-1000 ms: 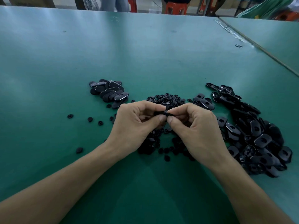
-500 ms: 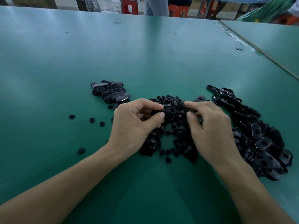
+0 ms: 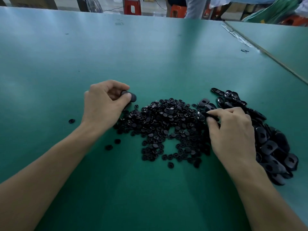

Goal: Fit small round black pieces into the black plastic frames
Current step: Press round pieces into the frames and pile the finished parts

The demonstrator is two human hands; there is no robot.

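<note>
My left hand (image 3: 103, 105) pinches a black plastic frame (image 3: 131, 96) between thumb and fingers, just above the green table (image 3: 150, 64), left of the heap of small round black pieces (image 3: 166, 125). My right hand (image 3: 231, 130) is at the left edge of the pile of loose black frames (image 3: 273, 145). Its thumb and forefinger pinch another black frame (image 3: 213, 116). The heap of round pieces lies between the two hands.
Stray round pieces (image 3: 71, 121) lie on the table to the left, and two more (image 3: 113, 144) by my left forearm. A seam (image 3: 266, 55) joins a second table at the right. Red stools (image 3: 132, 6) and a person's legs stand beyond the far edge.
My hands have parted. The left carried its frame away to the left. The right went right to the frame pile and took hold of a frame there.
</note>
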